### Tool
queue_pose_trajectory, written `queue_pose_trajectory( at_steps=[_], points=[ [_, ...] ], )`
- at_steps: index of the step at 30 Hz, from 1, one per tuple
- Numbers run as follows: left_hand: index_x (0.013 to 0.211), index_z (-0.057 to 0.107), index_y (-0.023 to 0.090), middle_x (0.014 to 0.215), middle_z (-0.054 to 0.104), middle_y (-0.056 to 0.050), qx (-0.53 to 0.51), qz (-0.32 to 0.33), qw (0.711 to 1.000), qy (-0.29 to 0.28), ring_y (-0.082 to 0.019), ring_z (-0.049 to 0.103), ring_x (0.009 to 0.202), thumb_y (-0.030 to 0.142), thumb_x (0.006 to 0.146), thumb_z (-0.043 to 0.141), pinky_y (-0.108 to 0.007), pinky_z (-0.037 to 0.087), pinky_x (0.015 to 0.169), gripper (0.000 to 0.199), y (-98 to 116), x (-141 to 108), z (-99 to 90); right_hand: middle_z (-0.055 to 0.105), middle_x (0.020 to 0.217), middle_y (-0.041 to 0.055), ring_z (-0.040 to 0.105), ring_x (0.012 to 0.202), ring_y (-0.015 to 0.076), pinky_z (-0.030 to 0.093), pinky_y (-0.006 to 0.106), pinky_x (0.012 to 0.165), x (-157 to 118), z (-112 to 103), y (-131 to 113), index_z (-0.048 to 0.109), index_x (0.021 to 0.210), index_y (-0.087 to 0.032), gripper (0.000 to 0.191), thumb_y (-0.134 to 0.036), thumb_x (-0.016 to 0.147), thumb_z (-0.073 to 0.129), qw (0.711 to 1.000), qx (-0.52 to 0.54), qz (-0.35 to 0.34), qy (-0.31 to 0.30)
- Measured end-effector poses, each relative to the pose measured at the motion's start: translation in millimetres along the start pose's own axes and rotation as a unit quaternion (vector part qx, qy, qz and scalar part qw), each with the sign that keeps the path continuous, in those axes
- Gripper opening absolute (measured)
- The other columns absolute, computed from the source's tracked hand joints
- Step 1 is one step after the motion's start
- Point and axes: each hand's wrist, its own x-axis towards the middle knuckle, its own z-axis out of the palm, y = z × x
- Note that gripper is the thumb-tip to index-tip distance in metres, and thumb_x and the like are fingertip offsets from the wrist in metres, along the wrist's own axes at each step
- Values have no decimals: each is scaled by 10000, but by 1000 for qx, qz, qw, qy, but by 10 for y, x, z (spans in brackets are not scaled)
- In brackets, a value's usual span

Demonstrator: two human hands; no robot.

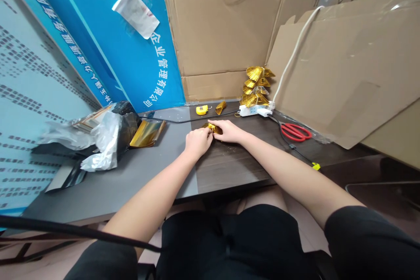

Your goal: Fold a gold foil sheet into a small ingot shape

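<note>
Both hands meet over the dark wood-grain part of the desk, around a small piece of folded gold foil (213, 127). My left hand (198, 141) has its fingers closed on the foil's near left side. From the right, my right hand (228, 131) presses fingers and thumb round the same foil. Part of the foil is hidden beneath the fingers. Behind the hands lie a yellow tape measure (202, 110) and a small rolled gold piece (221, 107).
Gold foil fans (256, 85) are stacked by a white power strip (251, 110). Red-handled scissors (296, 132) lie right. Gold sheets (148, 134) and crumpled plastic (106, 140) sit left. Black cables cross the desk; cardboard (226, 30) stands behind.
</note>
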Motion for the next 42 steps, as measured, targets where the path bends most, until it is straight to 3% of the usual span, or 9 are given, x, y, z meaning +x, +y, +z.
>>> queue_pose_trajectory(
  at_steps=[8,20,33,42],
  points=[
    [978,763,289,985,789,-62,-22,-50,998,7,-238,724,884,370,919,574,-312,526,749,215,-44,32,3,718,1186,187,686,1083,312,538,444,943,10,97,-71,532,1461,-85,679,-185,808,692,999,-34,-14,4],
    [856,721,218,916,771,-70,-53,-53,997,9,-205,708,873,309,877,605,-309,527,799,149,-68,41,-9,719,1122,161,656,1054,289,523,448,929,-8,187,-80,493,1488,-88,681,-176,831,643,999,-32,-32,8],
    [907,673,170,953,717,-32,-65,-64,996,9,-157,658,906,404,909,636,-330,535,874,237,-108,-2,-46,656,1310,138,655,1151,252,515,475,1021,-7,227,-57,518,1460,-157,585,-294,918,690,1000,-16,0,15],
    [971,642,145,978,676,-41,-32,-85,995,36,-156,633,948,430,950,598,-365,529,932,289,-86,-36,-39,655,1227,123,646,1115,259,526,491,987,-8,263,-69,495,1455,-158,580,-362,943,677,999,-39,8,8]
  ],
)
